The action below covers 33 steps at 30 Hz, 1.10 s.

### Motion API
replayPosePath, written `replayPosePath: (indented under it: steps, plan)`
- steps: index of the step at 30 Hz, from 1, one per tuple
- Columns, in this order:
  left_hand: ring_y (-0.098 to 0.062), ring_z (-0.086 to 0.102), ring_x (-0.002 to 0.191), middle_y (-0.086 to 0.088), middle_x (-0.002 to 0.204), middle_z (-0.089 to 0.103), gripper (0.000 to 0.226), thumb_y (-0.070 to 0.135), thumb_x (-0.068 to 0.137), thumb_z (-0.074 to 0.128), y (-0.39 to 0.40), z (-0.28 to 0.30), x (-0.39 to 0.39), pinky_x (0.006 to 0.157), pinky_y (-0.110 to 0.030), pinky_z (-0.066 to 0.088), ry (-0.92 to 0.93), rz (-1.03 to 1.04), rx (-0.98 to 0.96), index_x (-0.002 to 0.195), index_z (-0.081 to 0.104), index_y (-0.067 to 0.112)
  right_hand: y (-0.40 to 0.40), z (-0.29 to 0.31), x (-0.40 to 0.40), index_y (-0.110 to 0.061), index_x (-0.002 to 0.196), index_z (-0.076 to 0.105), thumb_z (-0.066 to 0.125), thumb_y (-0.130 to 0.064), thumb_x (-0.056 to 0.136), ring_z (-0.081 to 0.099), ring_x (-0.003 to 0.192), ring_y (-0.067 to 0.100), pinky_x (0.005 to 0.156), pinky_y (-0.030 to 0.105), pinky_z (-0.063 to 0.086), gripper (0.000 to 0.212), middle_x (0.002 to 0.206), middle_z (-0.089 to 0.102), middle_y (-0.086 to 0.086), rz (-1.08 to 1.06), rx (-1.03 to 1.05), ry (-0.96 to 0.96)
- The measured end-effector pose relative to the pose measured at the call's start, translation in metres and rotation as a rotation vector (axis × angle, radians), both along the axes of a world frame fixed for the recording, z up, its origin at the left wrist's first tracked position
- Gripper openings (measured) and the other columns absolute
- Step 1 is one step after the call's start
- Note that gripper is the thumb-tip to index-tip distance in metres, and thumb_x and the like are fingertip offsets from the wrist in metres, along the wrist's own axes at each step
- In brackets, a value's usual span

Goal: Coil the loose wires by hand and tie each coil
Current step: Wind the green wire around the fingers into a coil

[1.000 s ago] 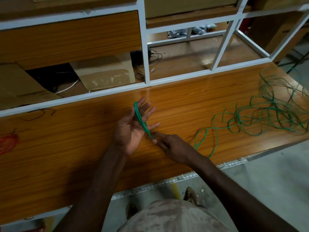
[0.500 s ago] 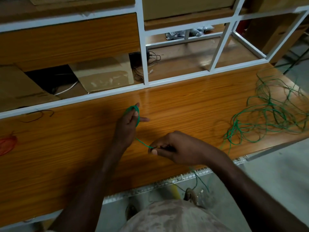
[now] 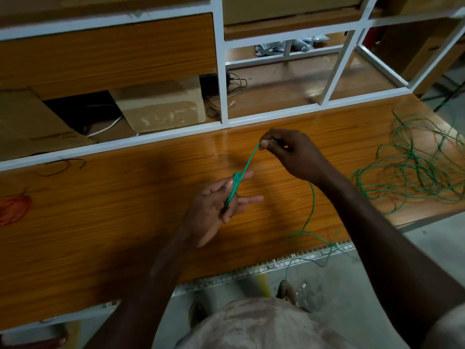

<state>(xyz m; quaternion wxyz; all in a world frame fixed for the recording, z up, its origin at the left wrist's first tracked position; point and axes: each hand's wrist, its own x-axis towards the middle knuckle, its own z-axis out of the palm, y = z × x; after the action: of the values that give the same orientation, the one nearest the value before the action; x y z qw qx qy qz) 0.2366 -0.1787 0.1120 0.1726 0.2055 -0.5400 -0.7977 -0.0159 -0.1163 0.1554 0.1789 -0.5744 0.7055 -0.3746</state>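
We see the left hand (image 3: 216, 207) palm up over the middle of the glossy orange wood-grain worktop (image 3: 100, 222), fingers mostly straight and spread, with a small green wire coil (image 3: 232, 190) wrapped round them. The coil's long axis runs near-left to far-right across the palm, from the base of the fingers up to the fingertips. We can't tell if the thumb pins it.

From the coil's far end one taut strand of thin green wire (image 3: 251, 159) goes up and to the right, to the right hand (image 3: 289, 152). That hand is farther back and right of the left, curled, thumb and forefinger pinching the strand at its top end. Below the right wrist the same wire drops slack toward the near edge of the worktop, loops there and hangs over the edge.

A loose tangle of green wire (image 3: 422, 167) lies on the right end of the worktop, well apart from both hands. An orange-red wire bundle (image 3: 12, 207) sits at the far left edge. Behind the worktop stands a white metal frame shelf (image 3: 221, 71) with a brown cardboard box (image 3: 161, 107) inside it.
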Motion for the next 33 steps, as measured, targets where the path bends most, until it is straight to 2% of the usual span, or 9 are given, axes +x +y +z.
replayPosePath:
  steps: [3, 8, 14, 16, 19, 26, 29, 31, 33]
  plan:
    - [-0.047, 0.066, 0.125, -0.008, 0.054, 0.045, 0.048, 0.021, 0.115, 0.03, 0.002, 0.014, -0.001, 0.118, -0.073, 0.034, 0.145, -0.025, 0.184, 0.153, 0.051, 0.001, -0.003, -0.022, 0.002, -0.022, 0.097, 0.069, 0.058, -0.029, 0.111, 0.058, 0.069, 0.005, 0.065, 0.034, 0.045, 0.019, 0.079, 0.065, -0.023, -0.03, 0.009, -0.05]
    - [-0.029, 0.07, 0.125, -0.003, 0.049, 0.047, 0.056, 0.026, 0.115, 0.025, -0.004, 0.021, 0.001, 0.117, -0.078, 0.029, 0.42, 0.011, 0.437, 0.164, 0.029, 0.0, 0.004, -0.058, 0.015, -0.026, 0.096, 0.067, 0.055, -0.035, 0.111, 0.061, 0.069, 0.022, 0.066, 0.042, 0.049, 0.022, 0.081, 0.068, 0.002, 0.021, 0.147, -0.111]
    - [-0.027, 0.063, 0.135, 0.0, 0.056, 0.051, 0.054, 0.026, 0.116, 0.022, -0.023, 0.025, -0.006, 0.117, -0.077, 0.028, 0.447, 0.15, 0.518, 0.163, 0.031, 0.002, 0.028, -0.077, 0.046, -0.015, 0.111, 0.073, 0.055, -0.027, 0.112, 0.054, 0.06, -0.006, 0.065, 0.017, 0.039, 0.022, 0.068, 0.062, -0.024, 0.215, 0.35, -0.143]
    - [-0.026, 0.062, 0.137, 0.0, 0.06, 0.054, 0.054, 0.027, 0.114, 0.028, -0.029, 0.03, -0.011, 0.116, -0.077, 0.032, 0.383, 0.243, 0.467, 0.162, 0.036, 0.004, 0.036, -0.072, 0.059, -0.02, 0.123, 0.073, 0.054, -0.029, 0.113, 0.053, 0.059, -0.004, 0.063, 0.01, 0.039, 0.024, 0.069, 0.061, -0.038, 0.288, 0.394, -0.144]
    - [-0.026, 0.059, 0.14, -0.002, 0.066, 0.06, 0.053, 0.028, 0.112, 0.032, -0.04, 0.028, -0.018, 0.117, -0.074, 0.031, 0.274, 0.373, 0.361, 0.16, 0.039, 0.008, 0.044, -0.055, 0.078, -0.026, 0.138, 0.069, 0.053, -0.029, 0.113, 0.053, 0.058, -0.002, 0.062, 0.01, 0.039, 0.03, 0.065, 0.059, -0.035, 0.363, 0.397, -0.208]
    - [-0.022, 0.059, 0.14, -0.011, 0.077, 0.074, 0.038, 0.024, 0.117, 0.033, -0.045, -0.002, -0.027, 0.126, -0.063, 0.026, 0.025, 0.48, 0.049, 0.146, 0.056, 0.021, 0.054, -0.006, 0.083, -0.013, 0.14, 0.067, 0.054, -0.02, 0.113, 0.059, 0.069, -0.016, 0.063, 0.006, 0.039, 0.031, 0.069, 0.056, -0.048, 0.491, 0.404, -0.162]
    - [-0.018, 0.04, 0.154, 0.023, 0.1, 0.079, 0.048, 0.02, 0.118, 0.029, -0.043, -0.007, -0.027, 0.129, -0.049, 0.027, -0.123, 0.377, -0.266, 0.112, 0.075, 0.01, 0.058, 0.007, 0.077, -0.007, 0.137, 0.068, 0.055, -0.015, 0.112, 0.058, 0.063, -0.015, 0.062, 0.005, 0.04, 0.029, 0.064, 0.056, -0.045, 0.499, 0.399, -0.185]
    - [-0.002, 0.041, 0.149, 0.047, 0.115, 0.065, 0.05, 0.023, 0.118, 0.031, -0.04, -0.008, -0.025, 0.121, -0.041, 0.037, -0.25, 0.307, -0.482, 0.111, 0.078, 0.006, 0.057, 0.01, 0.071, -0.01, 0.131, 0.07, 0.055, -0.016, 0.112, 0.057, 0.051, -0.002, 0.058, 0.012, 0.044, 0.025, 0.061, 0.058, -0.031, 0.473, 0.373, -0.252]
    - [0.017, 0.056, 0.116, 0.038, 0.108, 0.07, 0.041, 0.028, 0.117, 0.035, -0.039, -0.011, -0.021, 0.109, -0.032, 0.046, -0.347, 0.243, -0.582, 0.141, 0.067, 0.016, 0.056, 0.013, 0.066, -0.017, 0.121, 0.072, 0.056, -0.025, 0.112, 0.056, 0.048, 0.018, 0.051, 0.04, 0.052, 0.02, 0.065, 0.057, -0.014, 0.421, 0.332, -0.334]
